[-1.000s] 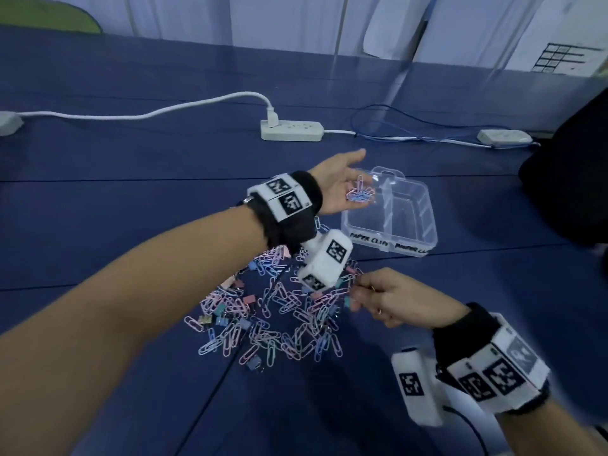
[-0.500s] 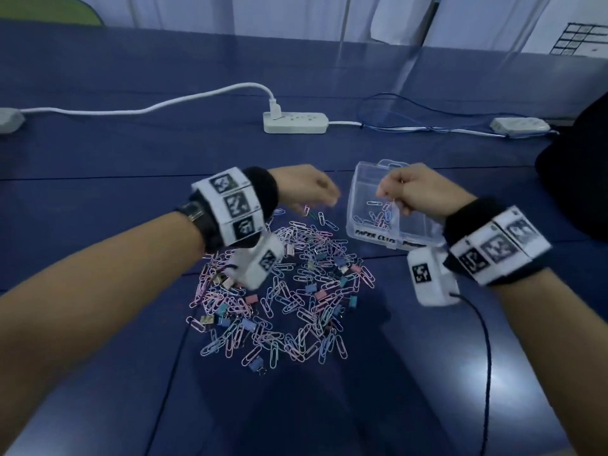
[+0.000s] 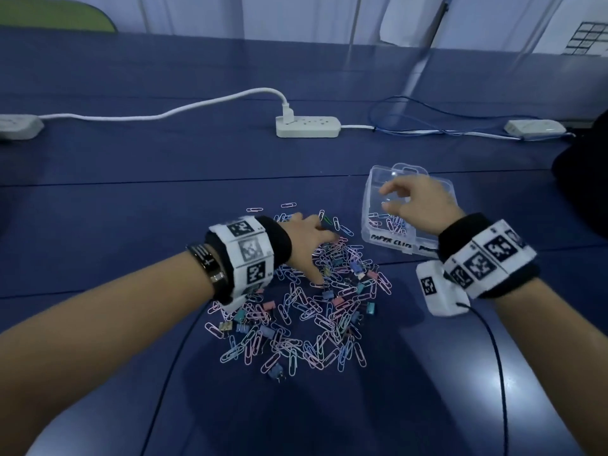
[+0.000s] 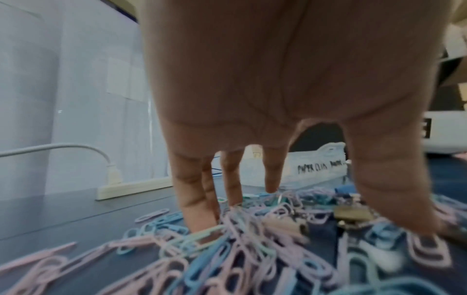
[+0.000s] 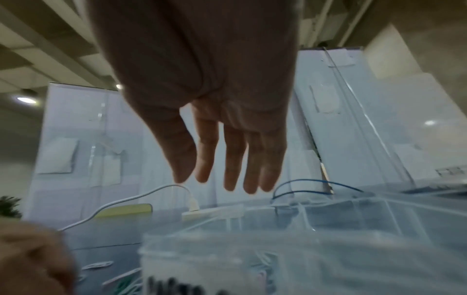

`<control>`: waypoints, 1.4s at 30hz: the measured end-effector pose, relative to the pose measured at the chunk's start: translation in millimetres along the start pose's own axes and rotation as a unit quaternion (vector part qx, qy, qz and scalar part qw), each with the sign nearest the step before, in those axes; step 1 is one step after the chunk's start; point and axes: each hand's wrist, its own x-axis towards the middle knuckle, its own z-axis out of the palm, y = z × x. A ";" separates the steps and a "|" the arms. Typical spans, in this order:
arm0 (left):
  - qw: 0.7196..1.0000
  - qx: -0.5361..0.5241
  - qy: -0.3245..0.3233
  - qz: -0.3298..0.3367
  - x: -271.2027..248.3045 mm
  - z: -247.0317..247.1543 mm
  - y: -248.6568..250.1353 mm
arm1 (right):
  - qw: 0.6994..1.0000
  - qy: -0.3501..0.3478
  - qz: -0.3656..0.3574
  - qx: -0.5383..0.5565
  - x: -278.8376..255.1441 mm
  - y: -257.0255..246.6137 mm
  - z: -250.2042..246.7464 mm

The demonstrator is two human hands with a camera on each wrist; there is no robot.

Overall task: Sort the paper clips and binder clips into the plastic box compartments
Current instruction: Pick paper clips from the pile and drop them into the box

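A heap of pastel paper clips (image 3: pixel 296 311) mixed with small binder clips (image 3: pixel 268 306) lies on the blue table. My left hand (image 3: pixel 309 245) rests its straight fingers on the heap's far side; the left wrist view shows the fingertips (image 4: pixel 199 219) touching clips, nothing pinched. The clear plastic box (image 3: pixel 371 205) stands to the right, with some paper clips (image 3: pixel 393 222) in its left compartment labelled PAPER CLIPS. My right hand (image 3: pixel 414 202) hovers over the box, fingers spread and empty (image 5: pixel 227 159).
A white power strip (image 3: pixel 307 126) with its cord lies beyond the heap. Blue cable loops (image 3: pixel 411 116) and a white adapter (image 3: pixel 534 127) lie at the back right. A dark object (image 3: pixel 589 179) sits at the right edge. A black wire (image 3: pixel 493 357) trails from my right wrist.
My right hand carried clips from the heap to the box and has spread its fingers, letting them go. My left hand came back from the box onto the heap.
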 end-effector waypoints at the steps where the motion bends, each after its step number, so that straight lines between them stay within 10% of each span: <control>1: 1.000 0.012 0.017 0.001 1.0 1.3 3.3 | 1.000 0.020 -0.017 0.014 -8.8 -5.3 2.3; 9: 0.993 -0.038 0.099 0.050 -5.0 5.0 2.7 | 0.960 -0.260 -0.067 -0.082 -51.6 -23.8 35.2; 14: 0.969 -0.219 0.115 0.002 -10.5 4.2 -19.1 | 0.961 -0.250 -0.061 -0.102 -37.6 -28.1 43.4; 28: 0.661 -0.751 -0.007 -0.010 -31.6 17.0 -31.7 | 0.955 -0.222 -0.117 -0.155 -36.7 -41.2 64.1; 42: 0.583 -0.812 -0.026 -0.024 -37.1 25.6 -15.9 | 0.959 -0.233 0.014 0.161 -41.2 -37.3 53.8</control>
